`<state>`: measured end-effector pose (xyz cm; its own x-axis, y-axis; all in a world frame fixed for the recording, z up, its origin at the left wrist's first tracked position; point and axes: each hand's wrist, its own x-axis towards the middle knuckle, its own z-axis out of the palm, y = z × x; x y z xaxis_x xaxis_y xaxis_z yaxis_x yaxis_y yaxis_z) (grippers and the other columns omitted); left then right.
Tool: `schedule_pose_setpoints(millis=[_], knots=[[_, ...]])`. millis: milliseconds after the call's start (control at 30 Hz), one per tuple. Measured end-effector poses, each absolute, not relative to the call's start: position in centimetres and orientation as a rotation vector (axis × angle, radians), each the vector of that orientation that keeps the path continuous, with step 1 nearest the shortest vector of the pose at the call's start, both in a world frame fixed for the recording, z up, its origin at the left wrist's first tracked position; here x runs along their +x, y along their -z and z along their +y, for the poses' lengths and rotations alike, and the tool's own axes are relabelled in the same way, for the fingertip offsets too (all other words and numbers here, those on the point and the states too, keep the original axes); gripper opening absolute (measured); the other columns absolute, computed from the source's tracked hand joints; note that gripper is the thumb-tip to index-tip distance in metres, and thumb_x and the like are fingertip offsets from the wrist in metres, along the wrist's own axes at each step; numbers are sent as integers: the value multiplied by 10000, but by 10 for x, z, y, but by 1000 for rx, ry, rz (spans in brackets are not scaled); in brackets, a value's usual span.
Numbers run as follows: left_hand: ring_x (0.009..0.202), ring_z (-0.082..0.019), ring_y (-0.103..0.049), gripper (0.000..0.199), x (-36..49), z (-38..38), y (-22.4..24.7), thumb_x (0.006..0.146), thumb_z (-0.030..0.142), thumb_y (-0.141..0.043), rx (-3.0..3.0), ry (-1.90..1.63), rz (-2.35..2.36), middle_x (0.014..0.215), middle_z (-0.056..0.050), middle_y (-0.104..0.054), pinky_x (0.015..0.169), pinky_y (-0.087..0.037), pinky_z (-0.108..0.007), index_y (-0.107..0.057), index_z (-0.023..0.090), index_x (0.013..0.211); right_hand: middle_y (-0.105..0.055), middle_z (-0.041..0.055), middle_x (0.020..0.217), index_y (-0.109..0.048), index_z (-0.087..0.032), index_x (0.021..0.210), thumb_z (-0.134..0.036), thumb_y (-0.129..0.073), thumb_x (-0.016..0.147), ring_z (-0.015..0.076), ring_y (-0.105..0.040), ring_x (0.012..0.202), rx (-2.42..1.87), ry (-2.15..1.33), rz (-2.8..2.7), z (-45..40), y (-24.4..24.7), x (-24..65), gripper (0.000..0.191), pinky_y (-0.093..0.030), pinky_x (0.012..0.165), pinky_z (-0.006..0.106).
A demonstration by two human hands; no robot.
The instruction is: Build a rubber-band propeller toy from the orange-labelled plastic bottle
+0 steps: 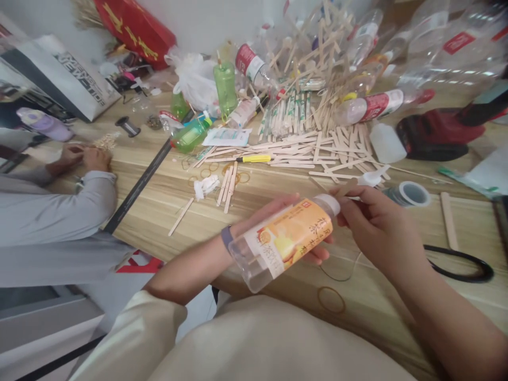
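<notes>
A clear plastic bottle [296, 238] with an orange and yellow label lies tilted across my left hand [272, 205], its white cap end towards the right. The fingers of that hand wrap round the bottle from behind and beneath, partly hidden by it. At the cap, my right hand [383, 227] is closed in a pinch on a wooden craft stick [347, 187]. That stick sits against or beside the cap; its exact contact is hidden by the fingers. Just beyond my right hand are a white plastic spoon-like piece [373, 177] and a round clear container [413, 194].
A heap of craft sticks [301, 151] and several bottles [226, 87] fill the back of the table. A yellow cutter [256, 159] lies before them. A red-black power tool [436, 135] and black loop [462, 264] are at right. Another person's hands [95, 157] work at left.
</notes>
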<state>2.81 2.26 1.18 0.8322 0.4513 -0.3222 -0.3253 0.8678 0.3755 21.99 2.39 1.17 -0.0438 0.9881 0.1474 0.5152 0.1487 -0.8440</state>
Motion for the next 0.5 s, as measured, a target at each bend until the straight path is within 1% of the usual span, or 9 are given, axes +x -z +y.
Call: schedule_pose_setpoints(millis=[100,200,333,500], knots=[[709,-249,-683,654,26,22,-9,936,565,-201,312,-415,371,924,-132,-676,787,-423,-400,-599,61,1057,-581,3,666,-615,-213,950,-393,-502,852,162,-527,558,-1493,-803,-1681,24,-15,220,234,-411,516,306],[727,-254,-685,634,25,22,-6,923,569,-244,315,-416,348,949,-132,-674,780,-430,-397,-586,62,1093,-566,-4,633,-606,-211,934,-394,-492,840,168,-526,555,-1499,-775,-1696,27,-17,221,236,-412,523,313],[725,-254,-680,632,25,23,-5,915,583,-249,307,-398,342,949,-132,-670,779,-430,-407,-588,73,1074,-544,-21,594,-610,-215,953,-383,-477,843,161,-503,517,-1533,-729,-1690,28,-15,222,240,-407,517,312],[750,-258,-667,648,27,20,-11,923,590,-217,319,-400,399,935,-128,-667,781,-415,-413,-593,83,1073,-559,-8,642,-599,-218,957,-353,-485,861,171,-522,578,-1512,-810,-1671,27,-15,223,201,-415,545,313]])
